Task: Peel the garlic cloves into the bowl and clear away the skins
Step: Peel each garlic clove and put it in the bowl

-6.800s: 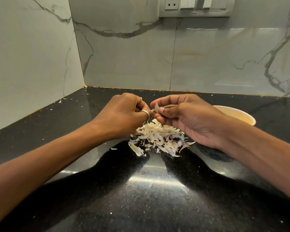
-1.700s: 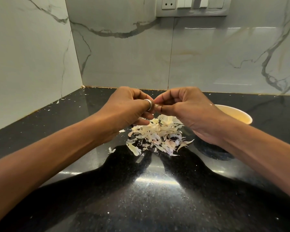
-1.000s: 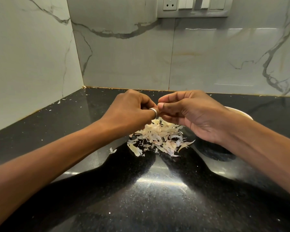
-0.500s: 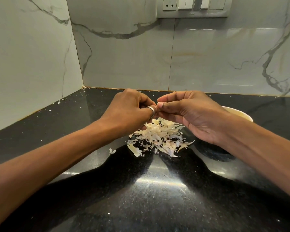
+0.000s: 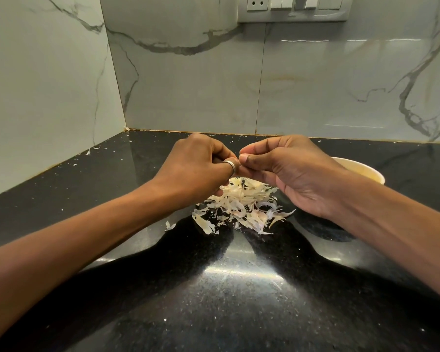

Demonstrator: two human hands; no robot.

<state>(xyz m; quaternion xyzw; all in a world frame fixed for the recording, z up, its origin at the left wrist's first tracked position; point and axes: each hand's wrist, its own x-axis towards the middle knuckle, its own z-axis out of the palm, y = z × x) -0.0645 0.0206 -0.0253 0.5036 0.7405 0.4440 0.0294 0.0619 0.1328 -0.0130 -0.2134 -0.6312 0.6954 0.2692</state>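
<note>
The bowl [image 5: 363, 171] sits on the desk [image 5: 239, 288] just to the right of your right hand [image 5: 297, 174] & a bit behind it. It's pale yellow. Your wrist hides most of it, so I can't tell what's inside.

Your left hand [image 5: 201, 168] & right hand meet in the air, fingertips touching. Both sets of fingers are curled shut & pinching something tiny between them. It's hidden, so I can't tell if it's a clove or a bit of skin. There's a silver ring [image 5: 230, 166] on your left hand.

Right under your fingers lies the pile of garlic skins [image 5: 239, 207], thin & whitish, on the desk. One small skin bit [image 5: 170, 225] lies apart, just left of the pile.

The desk is black, shiny stone w/ little white specks & crumbs near the far left edge. Behind your fingers is a grey marble wall [image 5: 188, 85] w/ dark veins. It's a corner. Up top there's a plug & switch plate [image 5: 294, 7].
</note>
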